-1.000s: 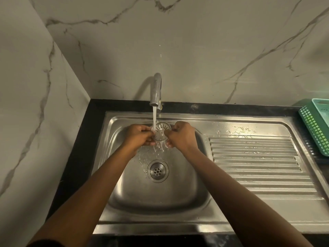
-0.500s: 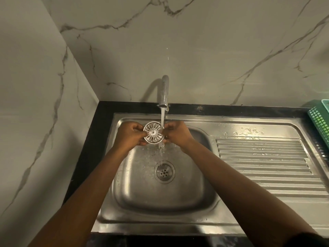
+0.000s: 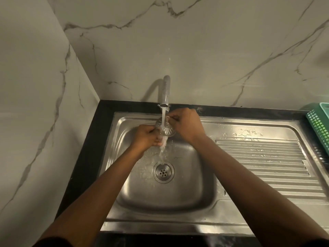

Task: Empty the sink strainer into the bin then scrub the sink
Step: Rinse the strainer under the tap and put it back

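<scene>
Filling the counter, the sink (image 3: 178,196) is shown wet, with a basket (image 3: 318,122) well clear at right. Beneath the running tap (image 3: 166,91), above the basin, the strainer (image 3: 166,130) is pinched, apparently at opposite rims, by the left hand (image 3: 145,136) and right hand (image 3: 187,123), fingers curled. It is judged light, stiff and slippery, so rim grips suit it.

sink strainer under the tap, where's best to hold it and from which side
Take the strainer by its thin rim, pinching opposite edges from left and right, as the left hand and right hand do now. It is a shallow slotted disc under the stream from the tap, so edge grips probably keep the slots clear for water.
</scene>
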Motion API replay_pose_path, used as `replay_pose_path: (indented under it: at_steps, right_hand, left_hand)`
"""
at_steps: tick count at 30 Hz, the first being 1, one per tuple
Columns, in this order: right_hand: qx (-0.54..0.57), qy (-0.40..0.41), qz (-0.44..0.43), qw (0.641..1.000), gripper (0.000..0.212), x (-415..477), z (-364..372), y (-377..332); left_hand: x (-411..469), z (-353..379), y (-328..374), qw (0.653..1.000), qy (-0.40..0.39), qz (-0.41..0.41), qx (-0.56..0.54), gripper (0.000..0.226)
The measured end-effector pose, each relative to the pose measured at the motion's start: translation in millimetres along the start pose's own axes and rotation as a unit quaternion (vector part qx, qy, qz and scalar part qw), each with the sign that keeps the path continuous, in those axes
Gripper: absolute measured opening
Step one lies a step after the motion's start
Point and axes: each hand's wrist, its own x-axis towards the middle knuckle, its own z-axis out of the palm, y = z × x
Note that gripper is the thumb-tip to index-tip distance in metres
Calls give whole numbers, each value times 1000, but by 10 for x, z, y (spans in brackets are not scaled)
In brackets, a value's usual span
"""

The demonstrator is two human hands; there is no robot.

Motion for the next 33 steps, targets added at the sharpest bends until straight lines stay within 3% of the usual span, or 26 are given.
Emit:
replay_pose_path:
  at_steps: [5, 11, 16, 21, 26, 33]
  right_hand:
    - [19, 11, 28, 999, 10, -22, -131, 132]
    - [78, -35, 91, 992, 13, -196, 19, 282]
    - [114, -77, 95, 986, 31, -176, 190, 211]
    - [158, -88, 69, 981, 38, -12, 225, 86]
    - [188, -73, 58, 978, 22, 50, 225, 38]
    - [203, -20, 48, 978, 29, 20, 179, 155]
  left_hand:
    - [-51, 89, 52, 1000, -16, 14, 9, 23]
    - [-120, -55, 87, 999, -19, 33, 32, 8]
    - [-161, -254, 46, 995, 15, 61, 74, 7]
    - [-208, -370, 14, 994, 53, 84, 44, 24]
    - [-209, -298, 0, 987, 93, 97, 89, 40]
    - [-243, -71, 11, 994, 57, 91, 34, 48]
